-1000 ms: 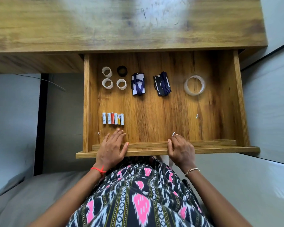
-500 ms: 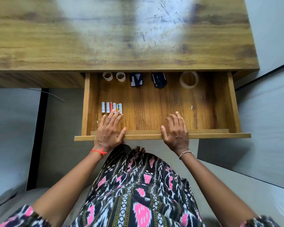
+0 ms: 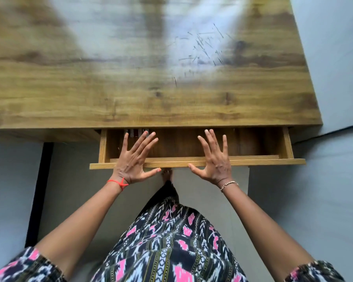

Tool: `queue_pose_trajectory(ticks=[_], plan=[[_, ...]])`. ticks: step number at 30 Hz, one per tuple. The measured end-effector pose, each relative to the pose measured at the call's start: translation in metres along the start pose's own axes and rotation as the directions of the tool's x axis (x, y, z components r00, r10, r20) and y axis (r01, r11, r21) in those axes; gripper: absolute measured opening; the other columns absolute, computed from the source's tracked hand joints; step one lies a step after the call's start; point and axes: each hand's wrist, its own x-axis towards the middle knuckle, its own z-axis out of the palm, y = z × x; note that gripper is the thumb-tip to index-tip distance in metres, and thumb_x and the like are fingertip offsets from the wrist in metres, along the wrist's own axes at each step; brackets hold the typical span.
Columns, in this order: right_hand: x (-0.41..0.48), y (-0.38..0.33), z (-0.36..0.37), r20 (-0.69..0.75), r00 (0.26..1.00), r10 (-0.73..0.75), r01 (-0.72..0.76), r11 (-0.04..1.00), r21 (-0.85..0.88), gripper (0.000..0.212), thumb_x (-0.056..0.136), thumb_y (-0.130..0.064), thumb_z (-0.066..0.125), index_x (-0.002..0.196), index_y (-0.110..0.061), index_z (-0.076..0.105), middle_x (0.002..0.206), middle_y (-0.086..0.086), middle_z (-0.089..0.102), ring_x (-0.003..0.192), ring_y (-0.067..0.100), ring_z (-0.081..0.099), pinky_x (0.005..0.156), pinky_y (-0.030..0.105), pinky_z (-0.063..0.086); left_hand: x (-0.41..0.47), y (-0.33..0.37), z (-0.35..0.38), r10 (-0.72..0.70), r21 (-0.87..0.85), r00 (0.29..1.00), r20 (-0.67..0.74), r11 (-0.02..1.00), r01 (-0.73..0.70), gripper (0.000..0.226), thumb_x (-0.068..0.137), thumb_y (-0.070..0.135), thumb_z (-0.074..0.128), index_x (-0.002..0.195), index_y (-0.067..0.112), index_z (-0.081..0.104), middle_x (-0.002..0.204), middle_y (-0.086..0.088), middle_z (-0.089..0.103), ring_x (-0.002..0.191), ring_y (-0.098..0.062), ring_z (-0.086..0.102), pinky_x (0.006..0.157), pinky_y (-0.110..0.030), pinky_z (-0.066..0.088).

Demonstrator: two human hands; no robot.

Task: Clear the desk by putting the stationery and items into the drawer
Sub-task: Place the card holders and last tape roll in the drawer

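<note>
Head view: the drawer [image 3: 196, 162] sticks partway out from under the bench [image 3: 151, 94]. Left hand [image 3: 134, 159] and right hand [image 3: 214, 159], each grip spread apart, press flat on its front edge. Batteries [image 3: 136, 132] barely show inside.
</note>
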Motion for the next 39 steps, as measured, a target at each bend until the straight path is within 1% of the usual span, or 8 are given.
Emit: queue_pose_trajectory(ticks=[8,12,17,22,28,31,34,39], plan=[[0.054,0.019,-0.005,0.072,0.994,-0.082,0.094,0.979,-0.183,0.108,0.068,-0.073,0.041,0.146,-0.005,0.012,0.154,0.015,0.011,0.145,0.023,-0.010,0.112,0.058,-0.003,0.052,-0.027,-0.008,-0.055,0.092,0.998,0.014,0.994,0.053,0.098,0.079,0.079,0.013,0.148,0.011,0.005,0.157,-0.007,-0.006,0.145,-0.019,-0.006,0.105,-0.067,-0.004],[0.080,0.032,-0.013,0.057,0.972,-0.227,0.234,0.943,-0.237,0.112,0.064,-0.078,0.047,0.145,-0.006,0.021,0.152,0.020,0.024,0.143,0.028,0.012,0.113,0.055,0.010,0.067,-0.036,-0.012,0.012,0.147,1.000,0.004,0.989,-0.013,0.102,0.075,0.079,0.025,0.144,0.004,0.024,0.152,-0.018,0.023,0.146,-0.021,-0.002,0.106,-0.067,0.000],[0.093,0.040,-0.010,0.013,0.948,-0.318,0.311,0.916,-0.255,0.109,0.069,-0.082,0.042,0.145,-0.006,0.022,0.150,0.021,0.025,0.141,0.032,0.020,0.109,0.056,0.022,0.089,-0.050,-0.018,0.091,0.139,0.995,0.044,0.986,-0.097,0.111,0.065,0.082,0.033,0.145,0.006,0.018,0.152,-0.021,0.020,0.145,-0.027,-0.002,0.106,-0.066,0.010],[0.097,0.043,-0.001,-0.122,0.923,-0.366,0.320,0.903,-0.287,0.086,0.080,-0.072,0.045,0.141,-0.012,0.035,0.145,0.023,0.036,0.137,0.035,0.033,0.106,0.055,0.030,0.092,-0.052,-0.014,0.129,0.150,0.992,-0.008,0.981,-0.126,0.097,0.074,0.072,0.036,0.143,0.005,0.023,0.149,-0.023,0.028,0.145,-0.029,-0.001,0.107,-0.061,0.016],[0.101,0.040,0.013,-0.317,0.882,-0.349,0.263,0.922,-0.283,0.060,0.087,-0.051,0.055,0.136,-0.018,0.043,0.138,0.019,0.047,0.129,0.034,0.044,0.104,0.053,0.036,0.096,-0.049,-0.008,0.126,0.173,0.980,-0.153,0.980,-0.099,0.071,0.086,0.057,0.037,0.137,0.007,0.035,0.141,-0.019,0.043,0.131,-0.032,0.042,0.100,-0.062,0.034],[0.102,0.040,0.013,-0.328,0.872,-0.364,0.275,0.917,-0.289,0.055,0.090,-0.046,0.050,0.137,-0.019,0.041,0.137,0.020,0.048,0.129,0.033,0.045,0.104,0.053,0.034,0.097,-0.048,-0.005,0.140,0.205,0.972,-0.188,0.974,-0.101,0.069,0.087,0.055,0.037,0.137,0.007,0.035,0.140,-0.019,0.044,0.128,-0.033,0.045,0.098,-0.063,0.035],[0.102,0.040,0.013,-0.320,0.876,-0.360,0.274,0.919,-0.285,0.056,0.091,-0.046,0.047,0.139,-0.019,0.036,0.138,0.019,0.047,0.129,0.032,0.044,0.106,0.052,0.032,0.096,-0.049,-0.004,0.138,0.222,0.972,-0.191,0.970,-0.094,0.070,0.087,0.055,0.037,0.138,0.007,0.033,0.140,-0.019,0.044,0.131,-0.033,0.041,0.099,-0.062,0.034],[0.101,0.042,0.011,-0.286,0.896,-0.339,0.272,0.929,-0.250,0.059,0.089,-0.047,0.050,0.140,-0.020,0.035,0.140,0.017,0.045,0.131,0.031,0.042,0.105,0.052,0.034,0.096,-0.048,-0.005,0.081,0.176,0.988,-0.134,0.983,-0.057,0.073,0.087,0.056,0.033,0.143,0.010,0.026,0.147,-0.015,0.034,0.145,-0.022,0.000,0.105,-0.061,0.025]])
